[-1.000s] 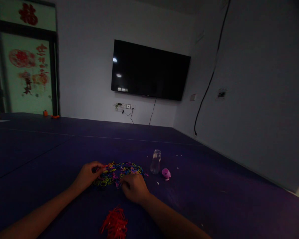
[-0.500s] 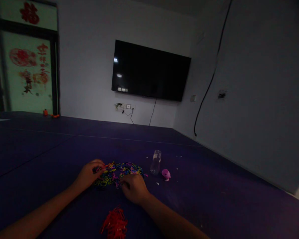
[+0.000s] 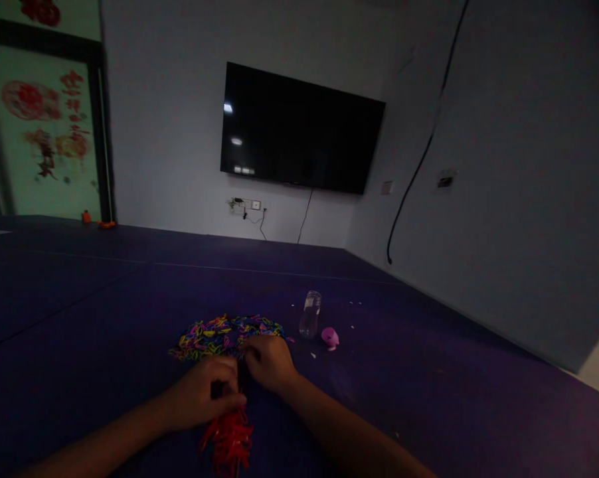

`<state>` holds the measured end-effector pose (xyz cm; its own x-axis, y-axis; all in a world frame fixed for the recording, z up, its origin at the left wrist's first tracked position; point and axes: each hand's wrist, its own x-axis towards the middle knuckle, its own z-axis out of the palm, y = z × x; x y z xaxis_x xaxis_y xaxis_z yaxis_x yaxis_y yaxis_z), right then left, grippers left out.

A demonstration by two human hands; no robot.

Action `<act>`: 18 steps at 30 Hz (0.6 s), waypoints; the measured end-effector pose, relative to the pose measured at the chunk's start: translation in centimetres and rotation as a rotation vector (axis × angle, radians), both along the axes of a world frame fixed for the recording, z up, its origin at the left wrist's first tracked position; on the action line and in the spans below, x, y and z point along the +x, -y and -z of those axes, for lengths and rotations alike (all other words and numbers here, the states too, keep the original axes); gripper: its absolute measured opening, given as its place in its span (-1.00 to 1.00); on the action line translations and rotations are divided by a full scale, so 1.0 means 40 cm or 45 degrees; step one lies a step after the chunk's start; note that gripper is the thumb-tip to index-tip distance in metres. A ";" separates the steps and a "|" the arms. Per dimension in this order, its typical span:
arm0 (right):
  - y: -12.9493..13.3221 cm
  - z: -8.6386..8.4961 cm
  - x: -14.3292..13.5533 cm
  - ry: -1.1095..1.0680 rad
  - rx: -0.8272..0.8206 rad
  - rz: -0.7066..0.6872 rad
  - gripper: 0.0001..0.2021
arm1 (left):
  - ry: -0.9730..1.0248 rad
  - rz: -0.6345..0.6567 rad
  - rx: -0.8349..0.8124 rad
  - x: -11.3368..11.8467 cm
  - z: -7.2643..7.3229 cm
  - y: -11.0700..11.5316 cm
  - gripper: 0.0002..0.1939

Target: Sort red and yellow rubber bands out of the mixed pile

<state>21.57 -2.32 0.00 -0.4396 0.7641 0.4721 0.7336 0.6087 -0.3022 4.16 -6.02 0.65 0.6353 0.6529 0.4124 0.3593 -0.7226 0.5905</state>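
Observation:
A wide, loose heap of small coloured loops like rubber bands lies on the dark purple surface, in yellow, blue, pink, green and orange. My right hand rests at its near right edge, fingers bent and pressed together at the loops; what they grip is hidden. Closer to me is a separate pile of red loops. Just above its far side, my left hand has thumb and fingers curled together, and anything between them is too small and dark to make out.
A clear plastic bottle stands right of the coloured heap, with a pink cup-shaped cap beside it. Small white scraps lie around. A wall bounds the right side, where a black cable hangs. Orange items sit far left.
My left hand has gone from the left side of the coloured heap toward me and right, to the red pile. My right hand stays at the heap. The view has tilted slightly downward.

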 end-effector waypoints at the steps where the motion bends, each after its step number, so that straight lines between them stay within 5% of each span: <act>1: 0.001 -0.001 0.000 0.007 -0.001 -0.003 -0.74 | 0.011 0.009 -0.015 0.000 -0.003 0.003 -0.62; 12: 0.006 -0.005 0.004 0.028 -0.002 -0.051 -0.73 | 0.107 0.056 -0.185 0.004 -0.008 0.006 -0.63; 18: 0.007 -0.005 0.003 0.022 0.008 -0.087 -0.75 | 0.116 -0.152 0.125 -0.003 -0.011 -0.004 -0.66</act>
